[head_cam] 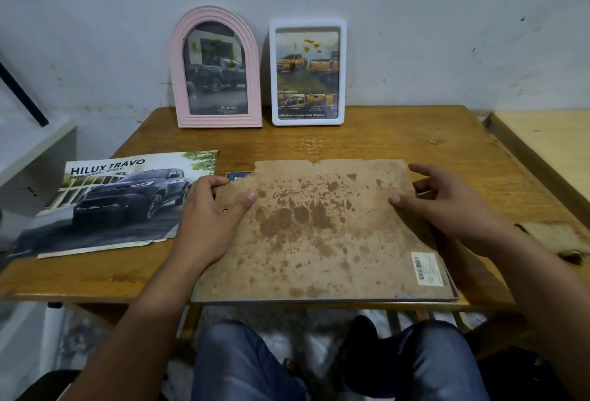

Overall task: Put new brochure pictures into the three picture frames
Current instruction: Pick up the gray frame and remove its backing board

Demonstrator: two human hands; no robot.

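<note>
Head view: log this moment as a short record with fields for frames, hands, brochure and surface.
standing frames: pink arched frame and white frame upright against the wall, each with a truck picture
third frame: backing board face up, on the glass, at the near table edge
left hand: grips the board's left edge
right hand: thumb on the board, fingers spread
brochure: flat, left of the board
surface: wooden table

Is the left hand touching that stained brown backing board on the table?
Touching. The head view shows the left hand gripping the left edge of the backing board, thumb lying on its stained face and fingers curled over its upper left corner.
</note>
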